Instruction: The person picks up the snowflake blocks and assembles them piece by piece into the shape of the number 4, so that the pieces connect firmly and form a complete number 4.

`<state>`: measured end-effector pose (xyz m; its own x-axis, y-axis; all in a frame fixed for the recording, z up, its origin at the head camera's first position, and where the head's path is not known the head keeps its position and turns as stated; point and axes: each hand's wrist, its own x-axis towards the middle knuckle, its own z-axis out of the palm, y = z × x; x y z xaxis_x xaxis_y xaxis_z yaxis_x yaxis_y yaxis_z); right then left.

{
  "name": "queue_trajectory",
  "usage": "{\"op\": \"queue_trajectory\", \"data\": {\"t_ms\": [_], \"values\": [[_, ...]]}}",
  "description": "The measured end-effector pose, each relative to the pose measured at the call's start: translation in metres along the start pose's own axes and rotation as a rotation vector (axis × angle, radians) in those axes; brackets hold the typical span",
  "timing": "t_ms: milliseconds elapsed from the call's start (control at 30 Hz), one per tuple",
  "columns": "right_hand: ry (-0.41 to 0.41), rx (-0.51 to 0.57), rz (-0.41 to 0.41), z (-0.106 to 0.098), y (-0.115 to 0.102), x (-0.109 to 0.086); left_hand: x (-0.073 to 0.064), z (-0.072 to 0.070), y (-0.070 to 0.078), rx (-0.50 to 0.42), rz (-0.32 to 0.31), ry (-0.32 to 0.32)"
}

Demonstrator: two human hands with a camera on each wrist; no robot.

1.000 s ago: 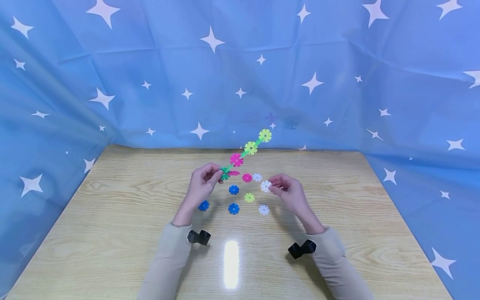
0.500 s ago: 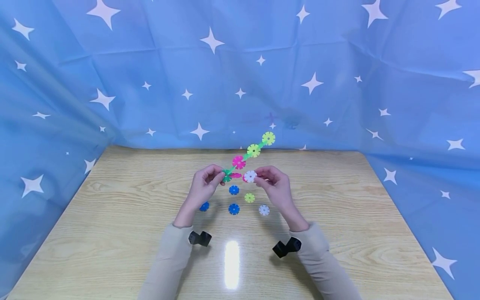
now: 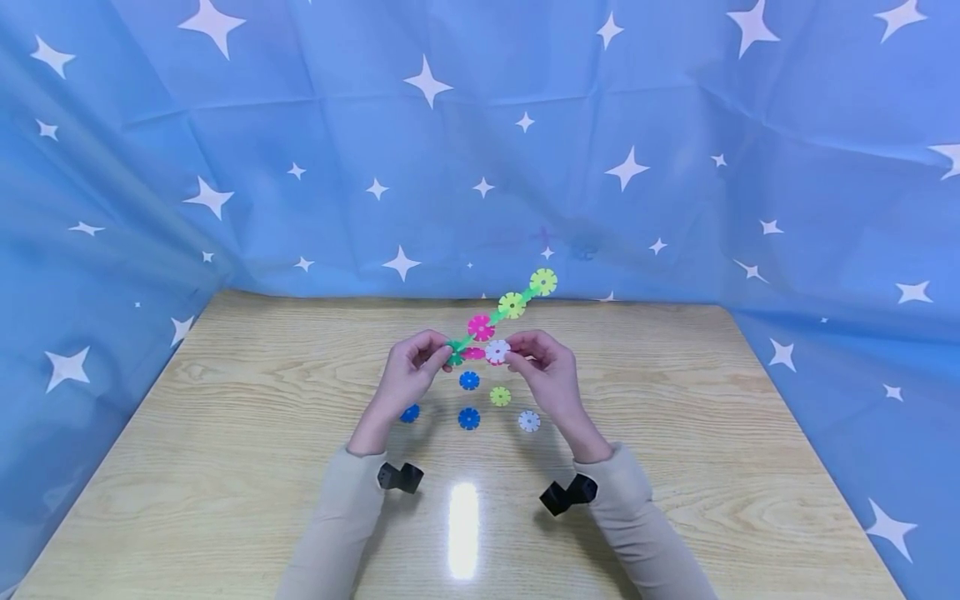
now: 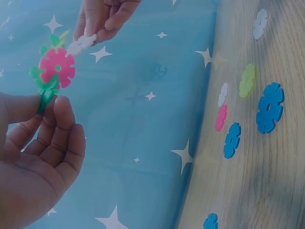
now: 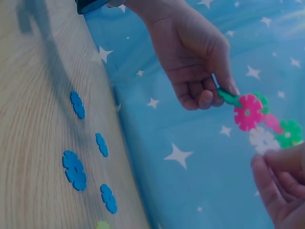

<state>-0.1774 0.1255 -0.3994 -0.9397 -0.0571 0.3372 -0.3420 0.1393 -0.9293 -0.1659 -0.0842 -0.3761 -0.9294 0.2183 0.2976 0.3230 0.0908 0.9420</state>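
A chain of flower-shaped interlocking discs, in green, pink and yellow-green, is held up above the table. My left hand (image 3: pixel 408 371) pinches its lower green disc (image 3: pixel 455 353) between thumb and fingers. From there the chain slants up and right past a pink disc (image 3: pixel 481 327) to a yellow-green disc (image 3: pixel 543 282) at the far end. My right hand (image 3: pixel 549 371) pinches a white disc (image 3: pixel 497 352) by its edge. In the right wrist view this white disc (image 5: pixel 263 140) meets a pink disc (image 5: pixel 248 112) of the chain; whether their slots are joined I cannot tell.
Loose discs lie on the wooden table (image 3: pixel 225 467) below my hands: blue ones (image 3: pixel 469 418), a yellow-green one (image 3: pixel 500 396) and a white one (image 3: pixel 528 421). The left wrist view also shows a loose pink disc (image 4: pixel 221 118). A blue star-patterned cloth (image 3: pixel 480 150) hangs behind.
My right hand has carried the white disc leftward to the chain beside my left hand. The left hand and chain have shifted only slightly right and down.
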Motion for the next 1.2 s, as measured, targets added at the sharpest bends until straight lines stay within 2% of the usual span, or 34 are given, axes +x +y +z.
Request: {"op": "queue_trajectory", "data": {"t_ms": [167,333,400,567,967,1200], "values": [[0.018,-0.001,0.015,0.003,-0.006,-0.001,0.0,0.0,0.0,0.01,0.008,0.007],[0.036,-0.024,0.008,0.006,-0.029,-0.007,0.001,0.0,-0.001,0.002,0.012,0.015],[0.043,-0.023,0.003,0.007,-0.027,-0.007,0.001,0.0,-0.001,0.0,0.012,0.016],[0.058,-0.016,-0.042,0.006,-0.005,-0.004,0.0,-0.001,-0.001,0.001,0.015,0.017],[0.051,-0.017,-0.047,0.006,-0.005,-0.004,0.0,-0.001,-0.003,0.024,0.023,0.016],[0.05,-0.022,-0.088,0.006,-0.003,-0.006,-0.001,0.0,-0.003,0.022,0.016,0.016]]}}
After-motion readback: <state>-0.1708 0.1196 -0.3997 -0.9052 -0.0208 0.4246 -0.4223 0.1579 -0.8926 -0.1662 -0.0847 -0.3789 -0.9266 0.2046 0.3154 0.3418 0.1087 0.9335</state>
